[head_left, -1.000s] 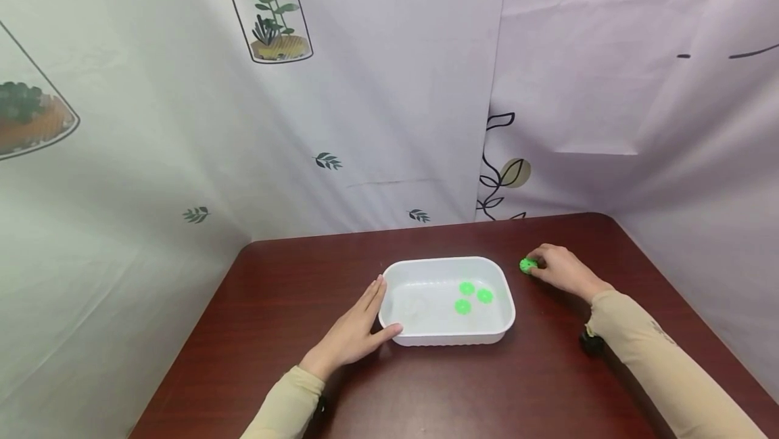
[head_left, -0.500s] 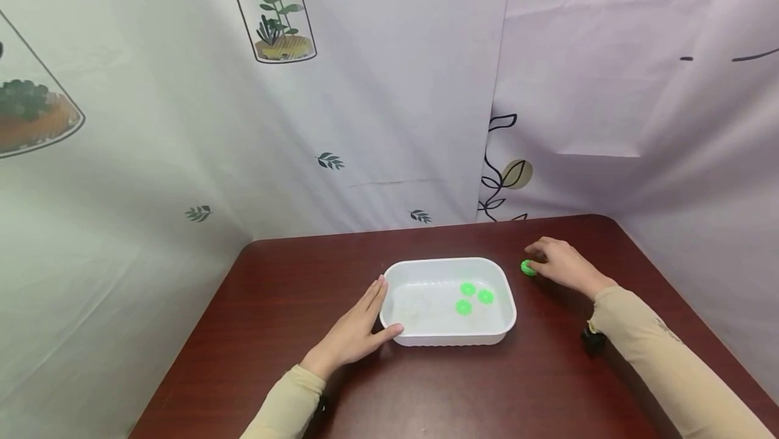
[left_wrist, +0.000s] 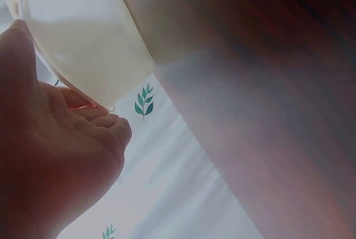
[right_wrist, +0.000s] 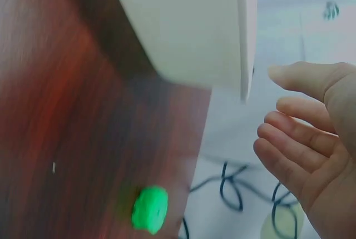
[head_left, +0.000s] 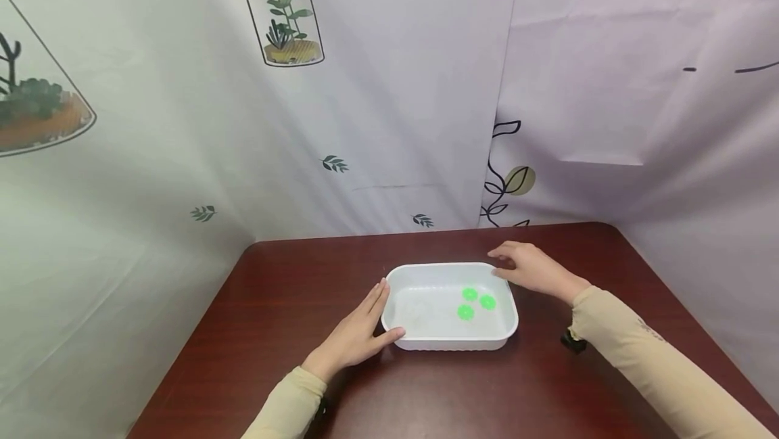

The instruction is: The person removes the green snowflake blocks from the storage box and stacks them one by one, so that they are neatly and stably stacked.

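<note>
A white rectangular tray (head_left: 420,344) stands on the table. Inside it, towards the right, lie three flat, bright green flower-shaped pieces (head_left: 465,312). My left hand (head_left: 356,337) lies against the tray's left end, its fingers straight along the side and its thumb at the near corner. Over the far right corner of the rim hovers my right hand (head_left: 532,268), with nothing between its loosely bent fingers. The right wrist view shows a green piece with a bumpy edge (right_wrist: 150,209) on the table beside the tray; in the head view the right hand and arm hide it.
The dark red wooden table (head_left: 438,391) has rounded far corners. A white fabric backdrop (head_left: 395,121) printed with plants rises behind it and at both sides. A black strap (head_left: 573,341) shows under the right sleeve.
My right hand has let go of the green piece on the table and moved left to the tray's rim. The left hand stays at the tray. The head view has tilted slightly.
</note>
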`<action>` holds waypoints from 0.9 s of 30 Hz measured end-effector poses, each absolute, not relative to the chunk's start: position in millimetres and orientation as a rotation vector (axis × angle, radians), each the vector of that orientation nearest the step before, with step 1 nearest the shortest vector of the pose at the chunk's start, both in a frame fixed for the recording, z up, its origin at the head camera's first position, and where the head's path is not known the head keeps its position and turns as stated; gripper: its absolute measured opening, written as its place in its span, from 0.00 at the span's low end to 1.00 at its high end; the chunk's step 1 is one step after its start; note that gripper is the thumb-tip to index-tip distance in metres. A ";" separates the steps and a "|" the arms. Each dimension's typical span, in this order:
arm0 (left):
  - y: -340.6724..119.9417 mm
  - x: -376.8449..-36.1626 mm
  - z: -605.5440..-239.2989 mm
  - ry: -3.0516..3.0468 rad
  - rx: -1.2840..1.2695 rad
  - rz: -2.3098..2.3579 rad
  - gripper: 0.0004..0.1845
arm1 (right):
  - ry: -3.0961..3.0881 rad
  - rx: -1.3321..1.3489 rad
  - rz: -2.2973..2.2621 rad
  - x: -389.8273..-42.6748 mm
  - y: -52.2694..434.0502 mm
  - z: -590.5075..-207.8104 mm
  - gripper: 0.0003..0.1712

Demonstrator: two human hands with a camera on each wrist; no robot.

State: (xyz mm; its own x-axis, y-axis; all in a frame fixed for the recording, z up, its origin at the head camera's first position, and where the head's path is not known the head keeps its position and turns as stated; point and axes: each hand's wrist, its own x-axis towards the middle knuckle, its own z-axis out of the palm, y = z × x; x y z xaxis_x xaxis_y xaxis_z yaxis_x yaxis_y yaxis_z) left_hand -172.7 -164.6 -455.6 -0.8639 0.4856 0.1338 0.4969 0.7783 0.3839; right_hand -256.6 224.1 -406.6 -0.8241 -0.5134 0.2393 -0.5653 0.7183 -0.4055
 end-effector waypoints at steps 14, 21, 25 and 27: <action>-165.0 -172.5 -456.3 -2.933 -0.813 -0.660 0.52 | -2.950 1.130 0.671 -239.2 177.2 -418.8 0.23; -164.2 -173.9 -455.4 -2.924 -0.814 -0.663 0.52 | -2.940 1.237 0.620 -238.1 171.2 -428.1 0.21; -164.7 -173.2 -455.0 -2.915 -0.816 -0.668 0.52 | -2.964 1.263 0.582 -235.0 168.1 -429.7 0.22; -165.2 -173.0 -454.8 -2.915 -0.823 -0.665 0.52 | -2.969 1.275 0.555 -233.9 166.9 -430.4 0.22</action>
